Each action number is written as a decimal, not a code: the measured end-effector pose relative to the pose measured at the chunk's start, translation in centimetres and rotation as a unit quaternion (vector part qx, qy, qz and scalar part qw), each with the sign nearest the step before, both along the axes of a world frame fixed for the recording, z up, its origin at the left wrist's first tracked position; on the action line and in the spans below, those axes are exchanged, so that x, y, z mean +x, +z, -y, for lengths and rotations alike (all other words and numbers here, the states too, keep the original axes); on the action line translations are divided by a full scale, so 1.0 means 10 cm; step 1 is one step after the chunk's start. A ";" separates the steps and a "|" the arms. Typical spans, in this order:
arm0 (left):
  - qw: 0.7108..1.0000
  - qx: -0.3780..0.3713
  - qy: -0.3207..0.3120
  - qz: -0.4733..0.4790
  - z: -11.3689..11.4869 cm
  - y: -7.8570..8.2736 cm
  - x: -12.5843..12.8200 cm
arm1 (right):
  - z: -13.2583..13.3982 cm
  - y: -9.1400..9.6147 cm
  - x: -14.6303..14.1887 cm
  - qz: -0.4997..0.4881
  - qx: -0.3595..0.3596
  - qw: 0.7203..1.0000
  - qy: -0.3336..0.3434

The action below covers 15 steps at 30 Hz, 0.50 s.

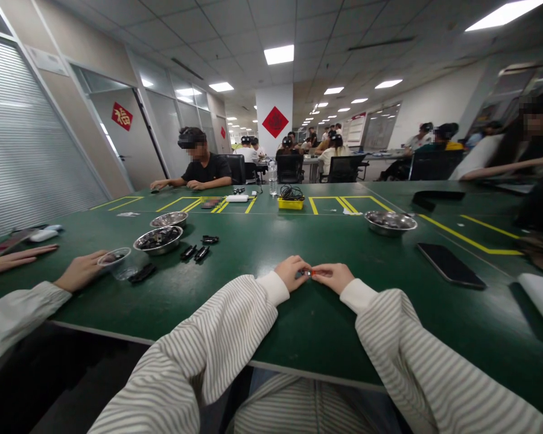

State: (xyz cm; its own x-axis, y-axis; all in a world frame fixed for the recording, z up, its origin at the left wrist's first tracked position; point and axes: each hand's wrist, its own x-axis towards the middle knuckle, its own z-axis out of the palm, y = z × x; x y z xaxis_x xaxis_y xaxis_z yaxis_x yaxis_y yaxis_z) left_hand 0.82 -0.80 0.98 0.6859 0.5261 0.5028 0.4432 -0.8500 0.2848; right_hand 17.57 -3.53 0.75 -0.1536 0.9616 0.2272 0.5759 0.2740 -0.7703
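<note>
My left hand (292, 273) and my right hand (335, 277) meet just above the green table, fingertips nearly touching. Between them is a small object (308, 273), silvery and dark on the left and orange-red on the right. Too small to identify, it is partly covered by my fingers. Both hands are closed on it in a pinch, one at each end. To the left of my hands, several small black parts (201, 254) lie together on the table.
Metal bowls of dark parts (158, 248) stand left, another bowl (390, 229) right. A phone (450, 264) lies at right. A neighbour's hand (84, 271) touches a clear plastic cup (114, 258). Farther back are a yellow tray (290, 204) with black cable and a bottle (273, 178).
</note>
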 end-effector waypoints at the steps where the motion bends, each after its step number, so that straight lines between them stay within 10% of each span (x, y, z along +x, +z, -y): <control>1: 1.000 0.007 -0.002 0.001 0.01 0.01 0.00 | -0.01 -0.01 0.00 -0.017 -0.012 1.000 0.003; 15: 0.999 0.013 -0.017 0.024 0.02 0.01 -0.01 | -0.02 -0.01 0.00 -0.171 -0.084 0.981 0.039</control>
